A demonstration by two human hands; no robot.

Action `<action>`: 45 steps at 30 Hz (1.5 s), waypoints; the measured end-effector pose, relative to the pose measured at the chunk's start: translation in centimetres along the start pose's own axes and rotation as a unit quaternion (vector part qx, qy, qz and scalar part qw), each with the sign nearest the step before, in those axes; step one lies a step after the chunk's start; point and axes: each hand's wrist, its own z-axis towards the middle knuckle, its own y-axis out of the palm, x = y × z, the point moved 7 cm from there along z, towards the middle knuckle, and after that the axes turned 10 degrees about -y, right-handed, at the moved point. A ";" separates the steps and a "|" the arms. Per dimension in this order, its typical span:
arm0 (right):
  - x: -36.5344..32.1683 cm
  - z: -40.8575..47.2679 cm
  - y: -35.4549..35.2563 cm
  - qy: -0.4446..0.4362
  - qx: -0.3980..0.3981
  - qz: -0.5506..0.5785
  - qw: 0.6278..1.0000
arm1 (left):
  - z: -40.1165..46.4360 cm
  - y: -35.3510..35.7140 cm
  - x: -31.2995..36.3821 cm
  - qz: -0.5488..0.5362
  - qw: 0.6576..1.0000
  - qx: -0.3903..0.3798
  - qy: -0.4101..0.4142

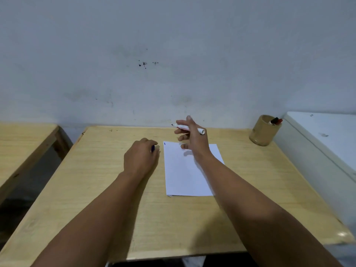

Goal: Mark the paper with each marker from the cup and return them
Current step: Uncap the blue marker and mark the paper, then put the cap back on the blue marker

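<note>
A white sheet of paper [185,170] lies on the wooden table [107,189] and bears a short blue mark at its top left corner. My right hand [192,137] hovers above the sheet's far edge, holding a white marker [200,130] sideways with its uncapped tip pointing left. My left hand [141,157] rests on the table just left of the paper, fingers closed around a small dark blue cap [152,148]. A tan cup [264,130] stands at the far right corner with two markers [275,121] in it, one black-capped and one red-capped.
A white cabinet or appliance [325,143] stands right against the table's right side, next to the cup. A second wooden table [23,143] sits to the left across a dark gap. A pale wall runs directly behind the table.
</note>
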 end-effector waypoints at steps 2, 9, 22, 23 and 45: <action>-1.1 -0.4 -1.0 0.003 -0.001 0.001 1.000 | 0.3 0.1 -0.2 -0.034 0.999 -0.002 -0.027; -3.7 -4.0 -4.6 -0.015 -0.020 -0.022 0.999 | 1.0 -2.9 0.0 -0.356 0.911 -0.087 -0.187; -6.6 -8.2 -5.0 -0.089 -0.077 -0.096 0.988 | -2.5 -7.4 6.2 -0.503 0.823 -0.137 -0.226; -6.8 -8.2 -5.2 -0.093 -0.075 -0.099 0.988 | -2.6 -7.4 6.5 -0.500 0.825 -0.140 -0.222; -9.5 -3.1 -14.5 -0.068 -0.051 -0.349 0.933 | -1.5 -2.3 23.5 -0.371 0.903 -0.214 -0.039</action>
